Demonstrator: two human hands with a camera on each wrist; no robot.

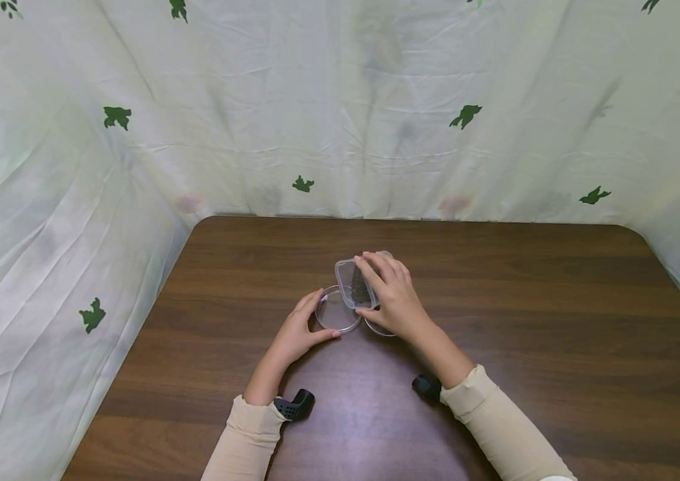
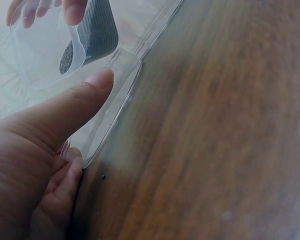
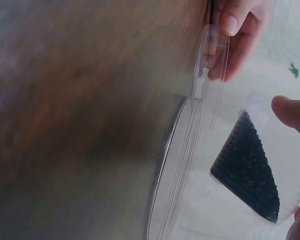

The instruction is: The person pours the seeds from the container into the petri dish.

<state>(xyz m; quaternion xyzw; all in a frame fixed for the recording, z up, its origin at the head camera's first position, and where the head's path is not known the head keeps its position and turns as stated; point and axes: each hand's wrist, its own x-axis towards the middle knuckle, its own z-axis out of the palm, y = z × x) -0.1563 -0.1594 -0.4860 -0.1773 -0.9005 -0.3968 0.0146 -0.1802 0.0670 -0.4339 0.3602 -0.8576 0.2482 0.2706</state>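
Observation:
My left hand [image 1: 294, 334] holds a clear round petri dish [image 1: 335, 315] on the table, thumb on the near side and fingers at the far left side. Above its right part, my right hand [image 1: 397, 304] grips a small clear plastic container [image 1: 346, 274] by its sides. The container is tilted, and black granules [image 3: 247, 170] are heaped along one side of it. In the left wrist view the granules [image 2: 66, 59] reach close to the container's open rim. A second clear round dish or lid [image 3: 172, 190] lies beside the first, partly hidden under my right hand in the head view.
The brown wooden table [image 1: 526, 321] stretches around both hands. One tiny black speck [image 2: 103, 177] lies on it near the left hand. A pale curtain [image 1: 340, 107] with green leaf shapes hangs behind and at the sides. Black wrist cameras [image 1: 295, 405] sit at both cuffs.

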